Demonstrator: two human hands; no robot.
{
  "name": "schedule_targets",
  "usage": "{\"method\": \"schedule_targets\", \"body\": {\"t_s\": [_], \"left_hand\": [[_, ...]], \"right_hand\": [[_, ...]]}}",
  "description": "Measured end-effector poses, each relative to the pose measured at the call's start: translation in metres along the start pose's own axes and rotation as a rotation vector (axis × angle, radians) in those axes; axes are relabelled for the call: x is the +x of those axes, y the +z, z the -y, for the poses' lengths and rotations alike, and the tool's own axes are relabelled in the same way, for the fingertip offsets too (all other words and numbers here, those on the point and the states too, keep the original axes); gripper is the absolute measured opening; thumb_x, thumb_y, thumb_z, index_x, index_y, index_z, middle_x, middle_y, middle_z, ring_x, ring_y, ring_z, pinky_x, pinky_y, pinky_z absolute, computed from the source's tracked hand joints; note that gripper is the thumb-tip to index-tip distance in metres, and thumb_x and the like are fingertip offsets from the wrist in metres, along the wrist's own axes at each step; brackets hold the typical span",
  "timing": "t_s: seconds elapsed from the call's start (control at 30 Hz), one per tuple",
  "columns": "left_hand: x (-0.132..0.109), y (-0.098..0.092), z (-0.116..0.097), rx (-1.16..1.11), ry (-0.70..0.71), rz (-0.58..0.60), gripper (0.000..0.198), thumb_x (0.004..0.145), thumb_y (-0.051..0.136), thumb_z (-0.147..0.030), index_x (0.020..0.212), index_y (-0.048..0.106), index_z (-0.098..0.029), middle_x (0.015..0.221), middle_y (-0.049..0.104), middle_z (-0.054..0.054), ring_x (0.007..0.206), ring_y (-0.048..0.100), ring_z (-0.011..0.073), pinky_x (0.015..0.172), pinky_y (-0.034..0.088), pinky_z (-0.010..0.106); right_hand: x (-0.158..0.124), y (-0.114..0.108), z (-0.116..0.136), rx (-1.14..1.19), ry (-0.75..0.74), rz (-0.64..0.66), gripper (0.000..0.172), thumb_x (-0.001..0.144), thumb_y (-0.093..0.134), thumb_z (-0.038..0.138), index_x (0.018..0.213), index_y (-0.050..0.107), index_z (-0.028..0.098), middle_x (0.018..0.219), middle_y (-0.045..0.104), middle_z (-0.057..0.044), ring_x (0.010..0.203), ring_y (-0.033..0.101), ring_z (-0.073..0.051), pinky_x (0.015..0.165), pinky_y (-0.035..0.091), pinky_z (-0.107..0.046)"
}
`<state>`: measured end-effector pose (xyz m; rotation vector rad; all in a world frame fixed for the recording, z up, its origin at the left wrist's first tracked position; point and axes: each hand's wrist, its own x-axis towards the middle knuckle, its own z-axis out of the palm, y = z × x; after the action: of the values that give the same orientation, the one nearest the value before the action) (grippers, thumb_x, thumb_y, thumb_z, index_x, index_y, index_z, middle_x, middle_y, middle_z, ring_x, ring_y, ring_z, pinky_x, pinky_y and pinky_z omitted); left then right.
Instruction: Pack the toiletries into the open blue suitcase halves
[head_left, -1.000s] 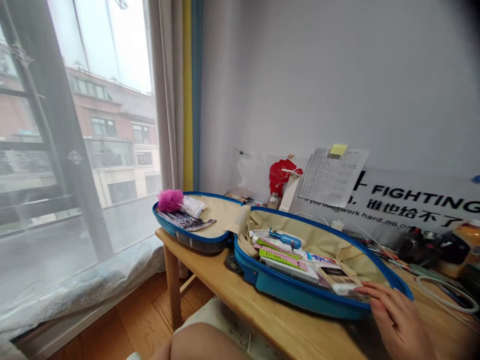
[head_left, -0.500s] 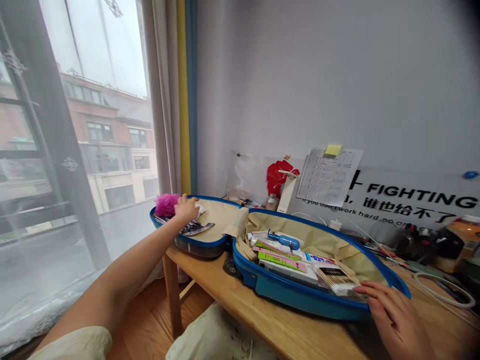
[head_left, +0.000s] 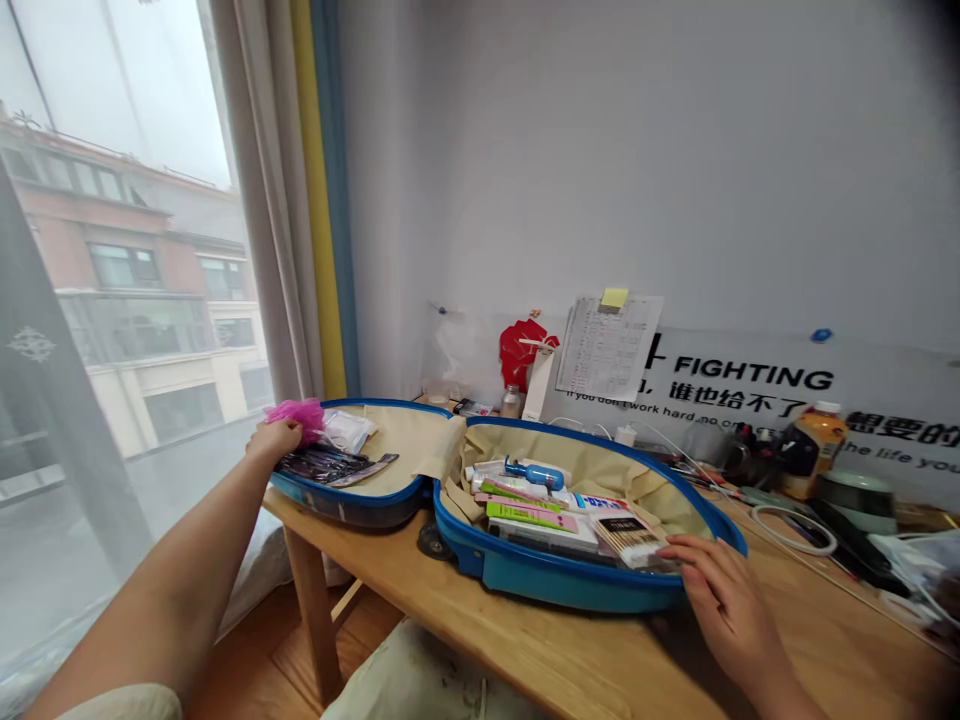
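A small blue suitcase [head_left: 577,594] lies open on the wooden desk. In its left half my left hand [head_left: 271,442] is closed on a pink bath puff [head_left: 298,412]. Beside the puff are a white packet [head_left: 349,431] and dark shiny packets [head_left: 326,466]. My right hand [head_left: 716,585] rests with fingers stretched over the rim of the right half, by a pack of cotton swabs [head_left: 626,537]. Further in that half lie a blue pump bottle [head_left: 536,474], a toothpaste tube [head_left: 600,504] and pink-green boxes [head_left: 529,512].
Along the wall stand a small jar [head_left: 511,401], an orange-labelled bottle [head_left: 814,450] and a green-lidded container [head_left: 855,498]. White cables [head_left: 793,532] are coiled on the desk [head_left: 600,665] at right. A curtained window [head_left: 150,250] is on the left.
My left hand has moved left from above the white packet and taken hold of the bath puff. My right hand stays at the suitcase rim. The camera view has turned right.
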<state>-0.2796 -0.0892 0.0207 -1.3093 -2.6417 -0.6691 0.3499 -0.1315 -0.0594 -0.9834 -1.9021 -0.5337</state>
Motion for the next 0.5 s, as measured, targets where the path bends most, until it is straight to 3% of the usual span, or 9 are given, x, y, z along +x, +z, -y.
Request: {"method": "schedule_targets", "body": {"t_s": [0.1, 0.23, 0.37, 0.5], "left_hand": [[-0.006, -0.010, -0.007, -0.059, -0.088, -0.038, 0.031, 0.090, 0.055, -0.038, 0.109, 0.060, -0.014, 0.113, 0.061, 0.008, 0.103, 0.060, 0.0206, 0.089, 0.049, 0.044], [-0.014, -0.033, -0.046, -0.207, 0.003, -0.138, 0.030, 0.092, 0.053, -0.038, 0.110, 0.059, -0.015, 0.116, 0.060, 0.008, 0.106, 0.058, 0.0211, 0.092, 0.048, 0.045], [-0.032, -0.046, -0.121, -0.415, 0.239, -0.136, 0.032, 0.093, 0.051, -0.040, 0.111, 0.059, -0.015, 0.115, 0.060, 0.007, 0.106, 0.058, 0.0209, 0.093, 0.047, 0.044], [-0.072, -0.031, -0.211, -0.614, 0.487, 0.045, 0.032, 0.093, 0.051, -0.041, 0.108, 0.060, -0.016, 0.109, 0.063, 0.005, 0.097, 0.061, 0.0190, 0.086, 0.051, 0.039]], "right_hand": [[0.000, 0.000, 0.000, 0.020, 0.031, 0.019, 0.040, 0.093, 0.033, 0.046, 0.086, 0.067, 0.026, 0.089, 0.068, -0.004, 0.082, 0.064, -0.020, 0.082, 0.045, -0.039], [-0.001, 0.001, 0.001, 0.042, 0.057, 0.041, 0.039, 0.092, 0.035, 0.047, 0.086, 0.067, 0.026, 0.089, 0.068, -0.004, 0.084, 0.063, -0.019, 0.080, 0.046, -0.037], [-0.002, 0.002, 0.002, 0.048, 0.083, 0.025, 0.041, 0.092, 0.033, 0.047, 0.083, 0.067, 0.026, 0.088, 0.068, -0.004, 0.084, 0.063, -0.019, 0.082, 0.045, -0.038], [0.000, 0.000, 0.003, 0.044, 0.079, 0.037, 0.040, 0.092, 0.035, 0.047, 0.081, 0.067, 0.026, 0.089, 0.068, -0.004, 0.084, 0.063, -0.019, 0.083, 0.045, -0.039]]}}
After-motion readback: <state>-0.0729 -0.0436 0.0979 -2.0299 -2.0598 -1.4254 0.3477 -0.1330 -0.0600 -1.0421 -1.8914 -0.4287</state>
